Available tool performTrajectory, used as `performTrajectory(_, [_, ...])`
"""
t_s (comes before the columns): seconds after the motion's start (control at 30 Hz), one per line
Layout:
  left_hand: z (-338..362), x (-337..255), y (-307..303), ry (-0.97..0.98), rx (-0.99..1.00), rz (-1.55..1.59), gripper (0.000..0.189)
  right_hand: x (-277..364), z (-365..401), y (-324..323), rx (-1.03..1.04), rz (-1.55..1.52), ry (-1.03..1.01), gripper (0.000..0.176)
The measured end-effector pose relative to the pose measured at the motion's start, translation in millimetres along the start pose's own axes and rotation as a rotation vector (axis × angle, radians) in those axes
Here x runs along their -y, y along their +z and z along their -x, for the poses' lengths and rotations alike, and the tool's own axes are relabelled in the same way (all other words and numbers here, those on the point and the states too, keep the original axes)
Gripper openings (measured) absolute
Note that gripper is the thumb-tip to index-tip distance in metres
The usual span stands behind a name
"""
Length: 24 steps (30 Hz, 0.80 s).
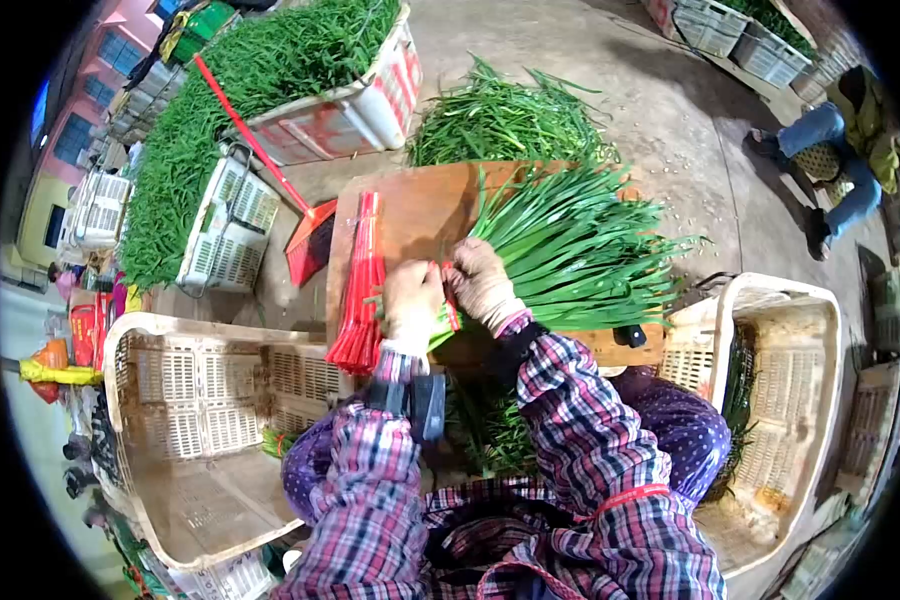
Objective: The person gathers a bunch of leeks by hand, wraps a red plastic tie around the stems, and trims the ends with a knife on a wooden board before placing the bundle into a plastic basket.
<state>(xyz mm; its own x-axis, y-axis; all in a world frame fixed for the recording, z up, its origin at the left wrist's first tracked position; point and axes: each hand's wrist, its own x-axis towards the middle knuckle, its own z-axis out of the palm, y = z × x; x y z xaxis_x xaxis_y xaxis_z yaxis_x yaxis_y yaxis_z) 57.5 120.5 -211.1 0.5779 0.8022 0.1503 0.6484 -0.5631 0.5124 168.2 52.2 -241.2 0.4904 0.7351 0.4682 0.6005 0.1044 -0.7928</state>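
Observation:
A bunch of long green chives (580, 245) lies across the wooden table (410, 215), its leaves fanned out to the right. Near the bunch's stalk end, my gloved left hand (413, 297) is closed in a pinch. My gloved right hand (481, 284) is closed close beside it. A red tie strip (451, 312) runs around the stalks, and its ends go into the fingers of both hands. To the left of my left hand lies a stack of red tie strips (355, 290). My fingers partly hide the strip.
A white crate (195, 325) stands at my left, another (785, 288) at my right. Cut chives (510, 120) are heaped behind the table. A red broom (260, 150) leans by crates full of greens (310, 50). A person (835, 150) sits at the far right.

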Motion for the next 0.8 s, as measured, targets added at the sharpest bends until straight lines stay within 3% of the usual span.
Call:
performTrajectory(0.07, [21, 1, 14, -0.027, -0.179, 0.044, 0.022, -2, 3, -2, 0.121, 0.023, -0.01, 0.011])
performTrajectory(0.1, [25, 0, 13, -0.05, -0.159, 0.087, 0.018, 0, 1, 1, 0.085, -0.019, -0.081, 0.009])
performTrajectory(0.17, [33, 1, 13, 0.014, -0.269, 0.168, 0.015, 2, 5, 2, 0.211, 0.103, 0.001, 0.013])
performTrajectory(0.33, [44, 14, 20, 0.011, -0.274, 0.26, 0.01, 16, 1, -1, 0.286, 0.126, -0.019, 0.012])
performTrajectory(0.4, [46, 16, 17, 0.062, -0.229, 0.226, 0.011, 24, -3, -5, 0.343, 0.21, -0.162, 0.01])
performTrajectory(0.43, [46, 16, 18, 0.052, -0.233, 0.233, 0.011, 27, -5, -4, 0.427, 0.241, -0.116, 0.011])
performTrajectory(0.57, [57, 24, 19, 0.027, -0.231, 0.286, 0.013, 23, -10, -4, 0.461, 0.194, -0.245, 0.011])
performTrajectory(0.63, [53, 28, 27, 0.062, -0.327, 0.394, 0.011, 10, -1, 2, 0.441, -0.132, 0.056, 0.011])
performTrajectory(0.73, [52, 25, 28, -0.037, -0.275, 0.461, 0.009, 5, -3, -1, 0.469, -0.137, 0.046, 0.013])
performTrajectory(0.8, [51, 28, 29, 0.003, -0.3, 0.452, 0.009, 4, -4, 2, 0.454, -0.107, 0.042, 0.014])
